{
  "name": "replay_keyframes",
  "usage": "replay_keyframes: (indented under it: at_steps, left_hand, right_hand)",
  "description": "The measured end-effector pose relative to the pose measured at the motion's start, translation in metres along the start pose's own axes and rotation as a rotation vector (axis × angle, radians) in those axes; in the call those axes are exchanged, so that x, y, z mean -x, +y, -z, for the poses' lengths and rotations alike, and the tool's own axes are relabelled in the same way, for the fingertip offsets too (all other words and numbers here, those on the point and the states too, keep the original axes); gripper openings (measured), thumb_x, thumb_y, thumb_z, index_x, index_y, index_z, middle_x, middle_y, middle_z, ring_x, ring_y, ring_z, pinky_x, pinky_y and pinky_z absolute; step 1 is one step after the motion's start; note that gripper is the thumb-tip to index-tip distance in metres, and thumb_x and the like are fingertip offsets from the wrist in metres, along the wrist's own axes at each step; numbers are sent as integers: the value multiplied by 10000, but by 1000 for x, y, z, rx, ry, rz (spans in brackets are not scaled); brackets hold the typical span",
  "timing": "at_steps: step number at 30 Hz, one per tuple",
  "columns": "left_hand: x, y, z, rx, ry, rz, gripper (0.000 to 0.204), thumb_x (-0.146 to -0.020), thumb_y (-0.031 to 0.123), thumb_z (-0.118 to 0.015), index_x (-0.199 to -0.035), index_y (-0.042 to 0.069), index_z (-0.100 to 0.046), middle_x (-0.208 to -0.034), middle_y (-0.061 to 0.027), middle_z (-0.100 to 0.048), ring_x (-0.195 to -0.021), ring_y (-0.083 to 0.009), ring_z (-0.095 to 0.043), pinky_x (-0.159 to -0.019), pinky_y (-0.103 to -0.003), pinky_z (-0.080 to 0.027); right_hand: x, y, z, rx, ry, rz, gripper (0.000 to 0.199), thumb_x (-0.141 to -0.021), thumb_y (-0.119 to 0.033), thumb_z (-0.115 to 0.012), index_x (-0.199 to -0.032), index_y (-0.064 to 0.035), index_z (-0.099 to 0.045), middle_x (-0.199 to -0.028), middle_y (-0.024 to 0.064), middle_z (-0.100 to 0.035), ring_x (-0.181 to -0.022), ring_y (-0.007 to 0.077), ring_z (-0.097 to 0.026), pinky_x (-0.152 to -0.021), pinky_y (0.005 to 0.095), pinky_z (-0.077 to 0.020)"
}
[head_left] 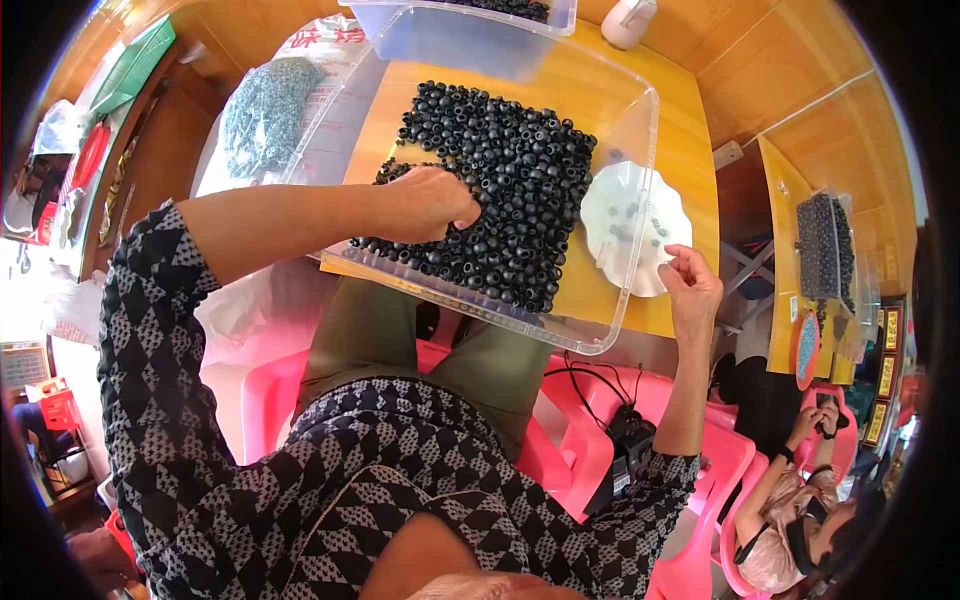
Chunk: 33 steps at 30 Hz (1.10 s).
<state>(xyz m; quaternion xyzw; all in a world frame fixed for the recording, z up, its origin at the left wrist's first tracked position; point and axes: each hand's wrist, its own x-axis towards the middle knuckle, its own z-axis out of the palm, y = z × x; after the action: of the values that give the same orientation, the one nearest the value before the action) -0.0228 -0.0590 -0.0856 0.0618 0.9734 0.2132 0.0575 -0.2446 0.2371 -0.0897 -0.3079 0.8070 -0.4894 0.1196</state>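
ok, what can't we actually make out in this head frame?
- Left hand: fingertips are buried in the black beads, so any grip is hidden.
- Right hand: fingers pinch together at the white dish; whatever they hold is too small to see.
- Specks on the dish: too small to identify.
- Second clear bin: cut off by the top edge.
- Grey-green bag: contents blurred by fisheye bend.

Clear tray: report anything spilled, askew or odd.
The clear tray overhangs the yellow table's near edge, above the lap. The black rings stay heaped inside it, left hand resting on them; none lie spilled. The right hand hovers by the white dish. Nothing else stands out.
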Motion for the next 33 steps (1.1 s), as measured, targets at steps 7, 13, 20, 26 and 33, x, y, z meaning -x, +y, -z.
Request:
replay_keyframes:
  at_steps: [7, 13, 20, 26, 33]
  left_hand:
    - [1, -10, -9, -53, -13, 3, 130, -602, 11, -551, -719, 32, -603, -641, -165, -571, -675, -368, -578, -581, -453, -443]
    - [-5, 7, 39, 701, -81, 464, 74, -699, 66, -549, -664, 16, -592, -619, -118, -595, -580, -199, -613, -486, -305, -483]
    - [20, 39, 71, 1376, 123, 346, 177, -847, 74, -529, -968, -53, -553, -756, -132, -607, -580, -168, -596, -490, -257, -476]
    - [33, 57, 73, 1598, 221, 233, 229, -866, 117, -533, -1012, -59, -538, -853, -217, -624, -653, -222, -642, -508, -290, -514]
    - [45, 60, 64, 1750, 247, 209, 231, -869, 153, -542, -996, -40, -536, -810, -174, -622, -623, -202, -621, -510, -277, -489]
  right_hand:
    - [18, -23, 1, -209, 73, -7, 162, -744, 43, -636, -902, 8, -647, -778, -18, -585, -705, 53, -511, -662, 184, -418]
    - [41, -78, -3, -172, 124, 110, 145, -752, 47, -641, -893, 12, -653, -790, -7, -593, -727, 61, -520, -682, 179, -415]
    - [54, -128, -30, -323, 83, 231, 159, -747, 55, -635, -905, 43, -633, -794, 29, -601, -719, 88, -545, -676, 195, -432]
    - [55, -163, -66, -526, -81, 241, 137, -736, 80, -639, -858, 36, -595, -792, 45, -603, -717, 97, -567, -675, 205, -467]
    - [50, -177, -100, -524, -196, 217, 122, -749, 47, -658, -850, 18, -596, -787, 34, -603, -702, 70, -557, -634, 187, -458]
